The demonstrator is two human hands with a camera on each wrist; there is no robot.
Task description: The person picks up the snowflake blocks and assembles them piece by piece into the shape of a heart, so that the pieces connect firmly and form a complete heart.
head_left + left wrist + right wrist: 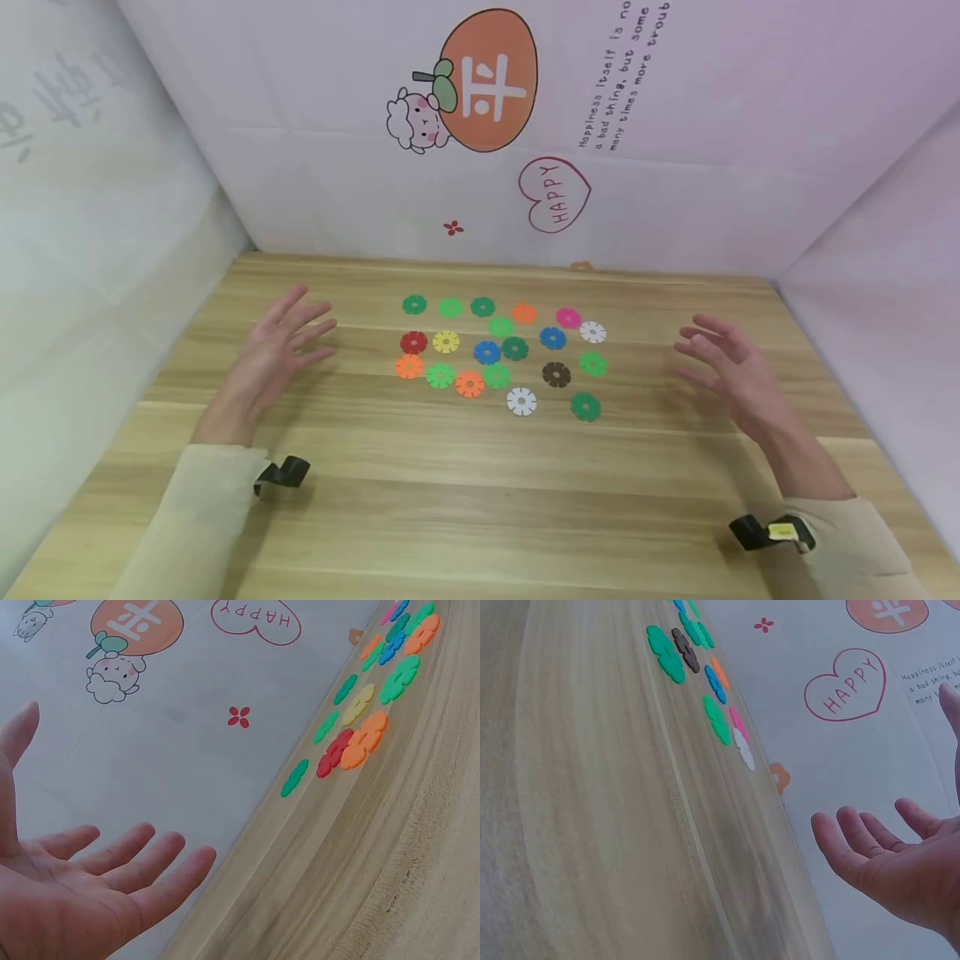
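Note:
Several flat, notched plastic discs lie spread over the middle of the wooden table, among them a red disc, a yellow disc, a brown disc, a pink disc and a white disc. My left hand hovers to the left of them, fingers spread and holding nothing; the red and dark green discs are nearest. On the other side my right hand is raised with loosely bent fingers and an empty palm, closest to a light green disc and a white disc.
A white printed cloth rises behind the table, with similar cloth at both sides. The wooden tabletop stretches toward me. A black strap sits at the left wrist, and another black strap at the right.

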